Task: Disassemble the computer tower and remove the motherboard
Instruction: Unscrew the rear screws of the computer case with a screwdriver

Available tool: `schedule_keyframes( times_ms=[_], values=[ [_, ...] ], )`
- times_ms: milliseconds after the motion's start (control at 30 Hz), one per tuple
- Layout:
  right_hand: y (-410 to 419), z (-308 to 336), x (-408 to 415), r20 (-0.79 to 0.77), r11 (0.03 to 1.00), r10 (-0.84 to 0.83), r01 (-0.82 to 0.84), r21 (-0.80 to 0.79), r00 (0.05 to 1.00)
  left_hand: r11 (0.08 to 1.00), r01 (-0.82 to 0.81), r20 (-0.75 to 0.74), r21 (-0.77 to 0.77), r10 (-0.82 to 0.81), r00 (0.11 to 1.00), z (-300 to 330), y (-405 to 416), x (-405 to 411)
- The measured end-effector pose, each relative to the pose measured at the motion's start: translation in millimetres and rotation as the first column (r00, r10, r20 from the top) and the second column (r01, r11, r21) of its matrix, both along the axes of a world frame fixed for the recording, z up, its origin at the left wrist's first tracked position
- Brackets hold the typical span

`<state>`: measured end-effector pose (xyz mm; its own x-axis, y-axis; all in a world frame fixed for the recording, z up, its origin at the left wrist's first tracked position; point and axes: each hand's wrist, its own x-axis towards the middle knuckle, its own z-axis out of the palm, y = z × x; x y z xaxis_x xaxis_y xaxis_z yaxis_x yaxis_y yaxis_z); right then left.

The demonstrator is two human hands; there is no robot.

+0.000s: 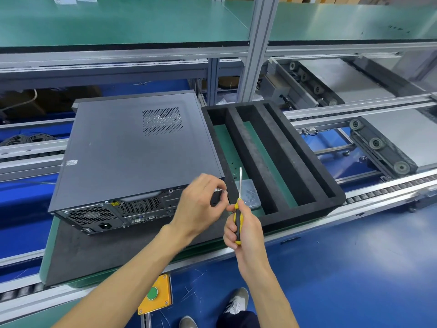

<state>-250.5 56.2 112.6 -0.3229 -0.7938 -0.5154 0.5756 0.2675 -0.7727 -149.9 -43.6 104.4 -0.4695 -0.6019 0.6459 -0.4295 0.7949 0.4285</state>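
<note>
Yellow screwdriver (238, 218) gripped upright in right hand (244, 227); left hand (199, 207) pinches something small at tower (134, 157)

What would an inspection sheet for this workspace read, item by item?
Surface: dark mat on a conveyor bench.
Job's things: computer tower on its side, panel still on; screwdriver.
Clutter: foam tray holding a small clear box.
Hands: left hand pinching at the tower's rear corner; right hand gripping the screwdriver, upright.
Cables: coiled bundle far left.
Surroundings: rollers, green shelf, push-button box.
</note>
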Motion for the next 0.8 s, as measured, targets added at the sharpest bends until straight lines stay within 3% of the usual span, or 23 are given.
schedule_keyframes(
  times_ms=[100,200,267,400,567,800],
  values=[
    [3.0,-6.2,-16.6,0.014,0.995,-0.096,0.096,-0.009,0.995,0.966,0.102,-0.007,0.239,-0.104,0.995,-7.5,20.0,-17.0],
    [7.1,-13.0,-35.1,0.002,0.987,-0.158,0.158,0.016,0.987,0.818,0.122,-0.06,0.562,-0.107,0.993,-21.0,28.0,-40.5],
    [10.2,-17.3,-45.9,0.003,0.98,-0.192,0.191,0.046,0.981,0.728,0.078,-0.044,0.681,-0.066,0.997,-34.6,24.3,-55.3],
    [15.1,-22.6,-62.5,0.0,0.971,-0.218,0.217,0.101,0.976,0.67,-0.06,0.076,0.74,0.005,0.997,-58.2,10.2,-77.1],
    [14.9,-23.1,-73.3,0.007,0.969,-0.213,0.21,0.132,0.977,0.694,-0.071,0.129,0.716,-0.032,0.991,-63.1,-2.6,-94.6],
    [-0.1,-7.1,-60.5,-0.008,0.993,-0.12,0.12,0.005,0.993,0.612,0.032,-0.045,0.79,0.006,0.999,-29.8,0.1,-82.5]
  ],
)
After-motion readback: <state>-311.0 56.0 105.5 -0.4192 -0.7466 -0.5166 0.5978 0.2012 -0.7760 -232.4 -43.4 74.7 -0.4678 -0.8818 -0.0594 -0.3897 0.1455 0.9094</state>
